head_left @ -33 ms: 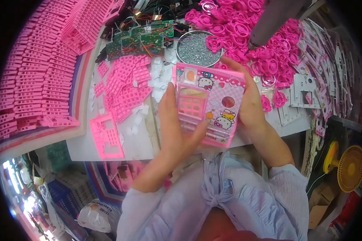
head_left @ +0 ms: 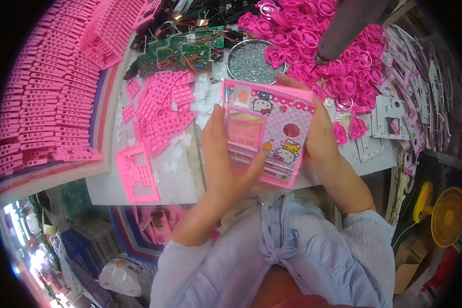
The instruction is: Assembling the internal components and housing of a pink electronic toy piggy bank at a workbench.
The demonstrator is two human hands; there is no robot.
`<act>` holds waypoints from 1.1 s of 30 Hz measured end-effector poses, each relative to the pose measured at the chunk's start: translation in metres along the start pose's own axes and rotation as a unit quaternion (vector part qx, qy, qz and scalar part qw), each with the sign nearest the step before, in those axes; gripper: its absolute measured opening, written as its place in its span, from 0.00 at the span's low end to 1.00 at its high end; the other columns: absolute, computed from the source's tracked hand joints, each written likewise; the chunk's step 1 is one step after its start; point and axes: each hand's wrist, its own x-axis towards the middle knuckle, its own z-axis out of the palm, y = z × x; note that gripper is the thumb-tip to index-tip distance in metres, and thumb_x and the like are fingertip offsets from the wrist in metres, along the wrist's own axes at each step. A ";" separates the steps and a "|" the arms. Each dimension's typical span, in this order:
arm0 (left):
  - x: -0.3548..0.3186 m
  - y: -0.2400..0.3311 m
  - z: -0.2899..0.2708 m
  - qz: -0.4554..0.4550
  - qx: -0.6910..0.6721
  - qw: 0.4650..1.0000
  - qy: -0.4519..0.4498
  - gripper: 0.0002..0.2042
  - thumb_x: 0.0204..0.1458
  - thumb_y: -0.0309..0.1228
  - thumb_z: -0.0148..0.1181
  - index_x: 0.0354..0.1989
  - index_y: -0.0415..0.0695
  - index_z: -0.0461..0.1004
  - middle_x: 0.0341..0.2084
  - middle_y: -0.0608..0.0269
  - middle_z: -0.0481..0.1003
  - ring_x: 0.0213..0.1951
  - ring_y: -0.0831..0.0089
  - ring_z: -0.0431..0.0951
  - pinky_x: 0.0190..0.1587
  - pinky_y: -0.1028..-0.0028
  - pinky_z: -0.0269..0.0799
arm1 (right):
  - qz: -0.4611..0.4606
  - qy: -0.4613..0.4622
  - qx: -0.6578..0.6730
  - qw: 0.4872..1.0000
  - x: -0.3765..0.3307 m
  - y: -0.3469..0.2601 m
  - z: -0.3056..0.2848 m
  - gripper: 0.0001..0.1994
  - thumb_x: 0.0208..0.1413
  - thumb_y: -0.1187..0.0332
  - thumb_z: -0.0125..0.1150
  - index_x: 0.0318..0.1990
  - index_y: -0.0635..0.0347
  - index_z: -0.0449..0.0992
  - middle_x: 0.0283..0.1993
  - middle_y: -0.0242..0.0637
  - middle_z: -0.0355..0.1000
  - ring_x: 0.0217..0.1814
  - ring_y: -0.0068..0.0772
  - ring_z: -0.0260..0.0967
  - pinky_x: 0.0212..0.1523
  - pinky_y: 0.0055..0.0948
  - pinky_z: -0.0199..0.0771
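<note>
Both of my hands hold a pink plastic toy casing (head_left: 287,120) over the table's front edge. Its printed front carries cartoon cats, a square window, a round hole and a small opening near the top. Pinkish squares show behind the window. My left hand (head_left: 226,159) grips the left side, its thumb lying across the lower front. My right hand (head_left: 321,133) wraps round the right edge, with fingers behind the top corner. The backs of both grips are hidden. Just beyond the casing stands a round dish of small metal screws (head_left: 251,64), a pink ring part on its rim.
Pink keypad pieces (head_left: 164,102) and a pink frame (head_left: 137,174) lie left. Stacked pink casings (head_left: 51,92) fill the far left. Green circuit boards (head_left: 177,54) with wires sit behind. Pink ring parts (head_left: 344,66) heap at right, under a hanging dark tool (head_left: 339,33).
The casing has tilted very slightly in my hands, and the squares behind its window look paler. Both hands keep their grip.
</note>
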 end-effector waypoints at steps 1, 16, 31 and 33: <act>0.004 0.003 0.001 0.030 0.048 0.998 0.032 0.46 0.46 0.26 0.68 0.72 0.27 0.48 0.62 0.35 0.59 0.64 0.43 0.60 0.67 0.53 0.54 | 0.048 0.009 0.067 0.997 0.002 0.001 0.007 0.29 0.64 0.56 0.60 0.67 0.65 0.65 0.59 0.44 0.75 0.58 0.39 0.75 0.59 0.38 0.77; 0.006 0.017 -0.037 -0.154 -0.192 0.943 0.222 0.44 0.50 0.24 0.65 0.76 0.38 0.48 0.62 0.51 0.63 0.52 0.63 0.66 0.57 0.61 0.63 | 0.071 -0.129 -0.047 0.988 0.009 0.007 0.005 0.20 0.66 0.70 0.53 0.65 0.63 0.66 0.55 0.39 0.75 0.53 0.28 0.76 0.53 0.30 0.79; -0.026 -0.024 -0.019 -0.204 -0.140 0.965 0.086 0.49 0.38 0.28 0.73 0.74 0.40 0.56 0.38 0.62 0.66 0.41 0.68 0.67 0.49 0.69 0.66 | 0.001 -0.019 -0.038 0.999 -0.013 0.021 0.046 0.24 0.73 0.59 0.46 0.70 0.60 0.59 0.56 0.35 0.72 0.54 0.22 0.71 0.56 0.27 0.72; -0.025 -0.026 -0.016 -0.184 -0.144 0.968 0.089 0.49 0.39 0.28 0.72 0.74 0.40 0.55 0.38 0.62 0.65 0.41 0.68 0.67 0.48 0.69 0.65 | -0.013 -0.025 -0.053 0.998 -0.013 0.023 0.045 0.25 0.73 0.59 0.45 0.71 0.60 0.58 0.57 0.35 0.71 0.55 0.22 0.70 0.56 0.27 0.71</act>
